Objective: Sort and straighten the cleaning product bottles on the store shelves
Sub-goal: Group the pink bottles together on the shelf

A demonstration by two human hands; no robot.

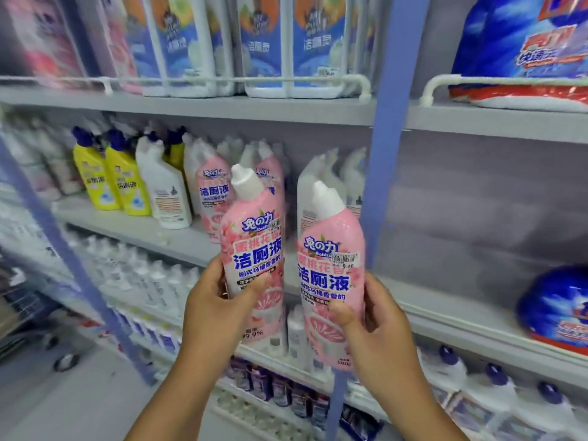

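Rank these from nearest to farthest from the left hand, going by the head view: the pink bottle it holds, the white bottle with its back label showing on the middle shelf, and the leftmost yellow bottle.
1. Pink bottle: in the left hand itself, in its grip.
2. White bottle: on the middle shelf, up and to the left.
3. Leftmost yellow bottle: further left on the same shelf.

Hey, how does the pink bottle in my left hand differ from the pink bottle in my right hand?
The pink plastic bottle in the left hand sits higher in view than the pink plastic bottle in the right hand. The right-hand bottle's white price sticker shows in full; the left-hand bottle's is mostly hidden at its label edge. The left hand grips mid-label, the right hand lower down. Both share white angled caps and matching labels.
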